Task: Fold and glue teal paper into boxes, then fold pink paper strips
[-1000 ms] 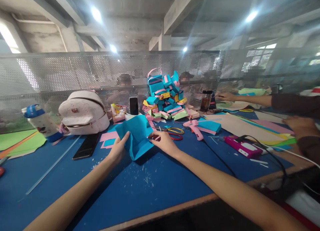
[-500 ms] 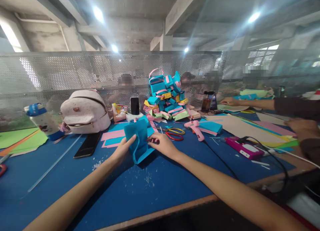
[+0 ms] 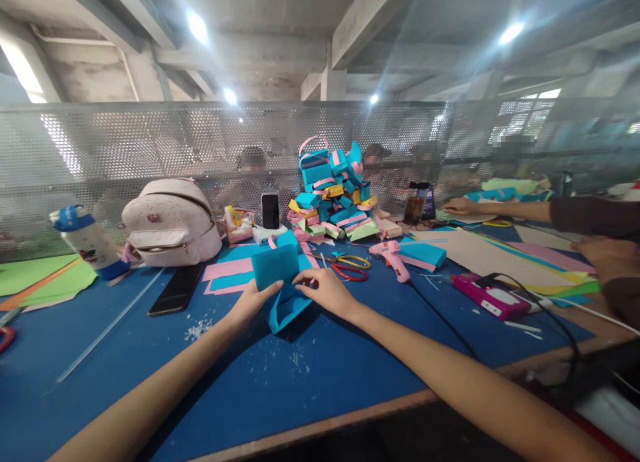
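Observation:
A folded blue paper piece [image 3: 276, 269], shaped like a small bag, is between my hands above the blue tabletop. Its upper flap stands up and its lower end gapes open toward me. My left hand [image 3: 255, 298] grips its left side, thumb pressed across the front. On the right side, my right hand [image 3: 325, 289] pinches the paper's edge with bent fingers; the fingertips are partly hidden. Behind the paper lie blue and pink paper strips [image 3: 227, 269]. Scissors with red and yellow handles [image 3: 350, 269] rest just beyond my right hand.
A pink glue gun [image 3: 393, 259] with a black cord lies to the right, near a magenta power bank [image 3: 490, 299]. A heap of paper bags [image 3: 335, 195] stands behind. Leftward are a phone [image 3: 176, 290], a backpack [image 3: 173, 225] and a bottle [image 3: 87, 242]. A co-worker's arms [image 3: 520, 212] reach in at right.
The blue paper has turned in my hands: its flap now stands upright and its opening faces me more. My left thumb has slid lower across the front.

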Available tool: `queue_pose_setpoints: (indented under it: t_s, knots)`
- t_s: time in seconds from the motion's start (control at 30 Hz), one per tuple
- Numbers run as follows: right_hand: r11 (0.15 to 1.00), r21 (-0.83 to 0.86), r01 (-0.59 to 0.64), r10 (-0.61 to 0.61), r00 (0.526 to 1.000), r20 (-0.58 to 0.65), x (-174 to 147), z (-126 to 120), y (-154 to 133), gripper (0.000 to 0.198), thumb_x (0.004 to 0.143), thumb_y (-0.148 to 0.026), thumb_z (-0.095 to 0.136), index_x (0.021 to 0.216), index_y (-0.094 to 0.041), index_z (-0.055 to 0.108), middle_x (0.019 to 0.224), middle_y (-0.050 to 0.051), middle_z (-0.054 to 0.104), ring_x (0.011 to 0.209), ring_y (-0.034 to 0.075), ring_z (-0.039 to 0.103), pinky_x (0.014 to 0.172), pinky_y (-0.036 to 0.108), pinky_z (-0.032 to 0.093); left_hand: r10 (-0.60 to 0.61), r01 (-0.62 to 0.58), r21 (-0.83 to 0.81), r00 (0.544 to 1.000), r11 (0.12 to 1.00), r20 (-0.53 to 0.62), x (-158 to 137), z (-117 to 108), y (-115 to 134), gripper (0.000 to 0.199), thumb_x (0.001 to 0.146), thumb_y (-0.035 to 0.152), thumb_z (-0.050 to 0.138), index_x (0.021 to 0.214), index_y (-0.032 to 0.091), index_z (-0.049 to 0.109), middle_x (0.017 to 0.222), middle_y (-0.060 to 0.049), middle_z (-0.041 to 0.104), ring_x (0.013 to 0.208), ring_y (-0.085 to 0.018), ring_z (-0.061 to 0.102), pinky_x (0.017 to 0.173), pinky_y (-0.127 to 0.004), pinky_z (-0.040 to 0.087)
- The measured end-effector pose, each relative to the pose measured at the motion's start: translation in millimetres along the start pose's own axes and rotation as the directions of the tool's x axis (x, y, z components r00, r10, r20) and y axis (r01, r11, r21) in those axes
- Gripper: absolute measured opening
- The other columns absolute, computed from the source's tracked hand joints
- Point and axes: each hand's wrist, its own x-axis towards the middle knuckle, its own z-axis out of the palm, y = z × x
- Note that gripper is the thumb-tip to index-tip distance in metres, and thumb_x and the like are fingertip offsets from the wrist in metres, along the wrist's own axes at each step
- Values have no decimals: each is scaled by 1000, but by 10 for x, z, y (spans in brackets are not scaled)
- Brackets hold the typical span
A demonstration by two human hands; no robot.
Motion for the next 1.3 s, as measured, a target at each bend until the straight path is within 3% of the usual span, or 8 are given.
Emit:
queue_pose_setpoints:
  t_s: [0.2, 0.37, 0.77, 1.1, 1.2, 1.3]
  knots:
    - [998, 55, -19, 20, 1000, -13, -2, 19, -49, 10, 80, -16, 64, 85, -21, 71, 81, 2, 73, 73, 18, 66, 64, 28, 49, 92, -88, 91, 995, 992, -35, 27, -15, -17, 44, 71, 22, 84, 111, 16, 69, 115, -11, 74, 109, -31, 67, 96, -39, 51]
    - [995, 92, -26, 29, 999, -35, -14, 29, -66, 6, 80, -19, 64, 85, -22, 64, 79, 2, 69, 72, 19, 65, 62, 28, 49, 122, -113, 240, 992, 964, -22, 63, -44, -19, 22, 92, 27, 64, 110, 15, 65, 115, -7, 67, 101, -22, 66, 88, -43, 55]
    - [982, 187, 7, -4, 1000, -14, -41, 49, -135, 3, 84, -23, 58, 85, -22, 55, 78, 0, 61, 71, 16, 61, 57, 24, 46, 134, -98, 430, 989, 897, -56, 84, -84, 28, 29, 94, 32, 61, 118, 16, 61, 121, -8, 63, 102, -23, 64, 86, -43, 56]
    - [973, 206, 99, -96, 995, -26, -49, 16, -211, 9, 93, -25, 51, 92, -21, 58, 86, 2, 62, 79, 15, 62, 64, 24, 49, 86, -42, 392, 992, 919, -95, 53, -59, 152, 31, 94, 31, 61, 120, 16, 60, 121, -9, 63, 102, -23, 65, 86, -44, 56]
    - [974, 179, 141, -132, 989, -59, -34, -12, -195, 13, 96, -23, 46, 99, -21, 59, 97, 4, 64, 84, 16, 62, 68, 26, 51, 50, -7, 347, 992, 938, -116, 89, -97, 152, 32, 94, 31, 61, 122, 16, 59, 122, -9, 62, 102, -23, 65, 86, -44, 56]
    - [973, 126, 194, -184, 979, -87, -14, -54, -149, 24, 93, -15, 44, 110, -24, 59, 113, 7, 60, 101, 19, 60, 77, 30, 53, 6, 30, 265, 991, 964, -136, 133, -158, 123, 31, 94, 32, 61, 122, 16, 59, 122, -9, 62, 102, -23, 65, 86, -43, 56]
